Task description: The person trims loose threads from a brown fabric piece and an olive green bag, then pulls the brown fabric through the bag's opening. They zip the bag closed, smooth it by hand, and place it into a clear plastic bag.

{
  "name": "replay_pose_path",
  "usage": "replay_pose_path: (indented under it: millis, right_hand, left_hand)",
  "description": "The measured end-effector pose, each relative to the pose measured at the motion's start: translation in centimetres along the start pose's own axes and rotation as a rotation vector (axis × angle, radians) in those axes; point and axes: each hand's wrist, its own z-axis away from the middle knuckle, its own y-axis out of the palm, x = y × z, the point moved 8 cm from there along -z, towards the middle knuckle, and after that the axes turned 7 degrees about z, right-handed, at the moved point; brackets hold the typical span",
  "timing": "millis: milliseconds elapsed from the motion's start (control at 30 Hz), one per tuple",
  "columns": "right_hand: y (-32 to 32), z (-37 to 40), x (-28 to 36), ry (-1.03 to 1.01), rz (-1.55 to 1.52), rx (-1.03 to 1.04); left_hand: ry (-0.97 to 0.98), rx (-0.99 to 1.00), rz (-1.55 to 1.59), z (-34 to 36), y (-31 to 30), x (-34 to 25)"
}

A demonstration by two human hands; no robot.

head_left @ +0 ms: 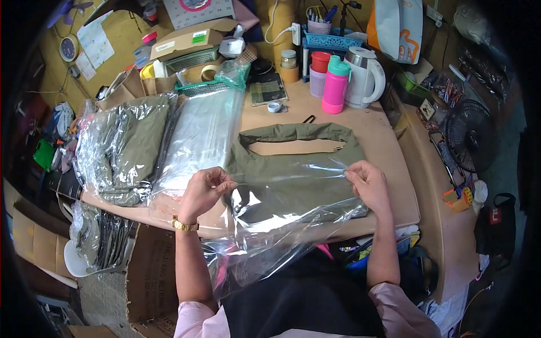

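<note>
An olive-green folded garment lies in front of me, its collar or waistband opening toward the far side. A clear plastic bag covers its near part and hangs over the table edge toward my lap. My left hand pinches the plastic at the garment's left side; a gold watch is on that wrist. At the right side, my right hand pinches the bag's edge between thumb and fingers. The garment's far part lies outside the plastic.
On the left are bagged olive garments and a stack of clear plastic bags. A pink bottle, a kettle and a small tape roll stand or lie at the back. A black fan is at right.
</note>
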Motion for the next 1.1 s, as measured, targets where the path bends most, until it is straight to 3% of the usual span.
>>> replay_pose_path:
  millis: [33,67,133,200,267,300,367,400,467,533,600,633,700,800,933,1000,1033,1067,1100]
  right_hand:
    - [-1.9,0.8,2.8,-0.201,0.509,-0.287]
    - [-2.2,2.3,6.1,-0.403,1.021,-0.570]
    - [-0.3,2.4,9.2,-0.455,0.554,-0.458]
    - [4.8,3.9,13.2,-0.697,0.431,-0.262]
    - [8.9,4.4,15.5,-0.840,0.427,-0.301]
    - [9.4,3.8,14.6,-0.842,0.426,-0.299]
    - [12.4,0.2,10.0,-0.499,0.279,0.110]
    - [12.5,0.0,9.6,-0.505,0.274,0.118]
    - [12.9,-0.7,7.6,-0.311,0.155,0.191]
    - [13.1,-0.5,7.4,-0.410,0.062,0.100]
    - [12.9,-0.7,7.1,-0.363,-0.017,0.030]
    - [12.8,-0.5,7.3,-0.361,-0.022,0.021]
    - [13.2,0.0,7.5,-0.319,0.134,0.084]
    - [13.7,-0.2,6.1,-0.325,0.016,-0.033]
    - [14.7,0.1,5.6,-0.263,0.060,-0.038]
    - [16.5,2.6,9.0,-0.766,0.349,-0.229]
    - [17.9,4.5,11.1,-0.978,0.336,-0.200]
    - [19.1,6.5,13.5,-1.101,0.347,-0.202]
    - [19.3,6.0,13.4,-1.101,0.316,-0.182]
  left_hand:
    - [-0.048,-0.051,0.175,-0.1,-0.1,0.5]
    - [0.045,-0.130,0.085,-0.3,0.7,-0.9]
    - [0.108,-0.114,0.065,-0.9,3.7,-2.5]
    - [0.155,-0.054,-0.017,-0.9,6.0,-6.0]
    - [0.145,-0.074,0.019,-0.8,6.6,-6.5]
    - [0.095,-0.089,0.095,-0.8,6.5,-6.0]
    - [0.071,-0.152,0.241,-0.9,5.7,-3.9]
    - [0.066,-0.161,0.236,-0.7,5.2,-2.5]
    - [0.078,-0.064,0.245,-0.6,4.8,-3.3]
    - [-0.030,0.033,0.243,0.0,5.0,-2.9]
    - [-0.114,-0.014,0.606,-0.2,5.0,-0.8]
    - [-0.111,-0.005,0.600,-0.2,5.4,-0.6]
    - [-0.144,-0.140,0.962,-0.1,5.9,0.3]
    - [-0.116,-0.194,0.878,0.3,6.8,2.2]
    - [-0.086,-0.339,0.824,1.2,7.4,2.9]
    - [-0.166,-0.300,0.923,1.3,8.9,3.9]
    - [-0.127,-0.220,1.057,0.8,10.5,4.3]
    - [-0.084,-0.138,1.188,0.3,11.9,3.9]
    - [-0.008,-0.250,1.199,1.1,12.2,3.8]
